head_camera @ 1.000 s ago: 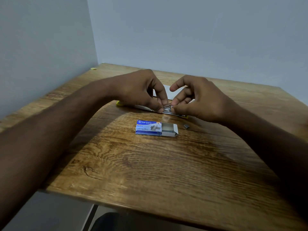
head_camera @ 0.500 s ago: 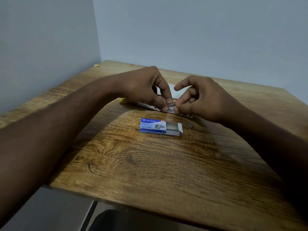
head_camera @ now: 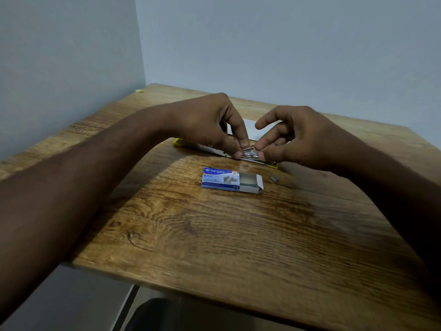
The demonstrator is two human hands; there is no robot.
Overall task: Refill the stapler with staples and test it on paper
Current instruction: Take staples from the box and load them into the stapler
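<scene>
1. Hardly anything has moved since half a second ago: both my hands stay at the same spot, and the box lies where it lay.
2. My left hand (head_camera: 212,125) is curled, with thumb and forefinger pinching the metal rail of the stapler (head_camera: 216,149) and holding it down.
3. My right hand (head_camera: 300,137) meets it almost fingertip to fingertip. Its thumb and middle finger pinch what looks like a short silvery staple strip (head_camera: 249,151) right at the rail, while the forefinger is lifted and crooked above, touching nothing.
4. The stapler lies opened flat beneath both hands, with a yellow end showing past the outer side of each.
5. Just beyond my fingertips lies a white sheet of paper (head_camera: 253,130), mostly hidden behind my hands.
6. On the near side of my hands, close by, sits the blue staple box (head_camera: 220,179), with its tray slid out toward my right hand's side.
7. Just past that open end, under my right thumb, lies a small loose staple piece (head_camera: 275,179), apart from the box.
8. Everything rests on the wooden table (head_camera: 214,235). Far beyond my left hand, at the back corner against the wall (head_camera: 71,68), lies a tiny yellow scrap (head_camera: 139,91).
</scene>
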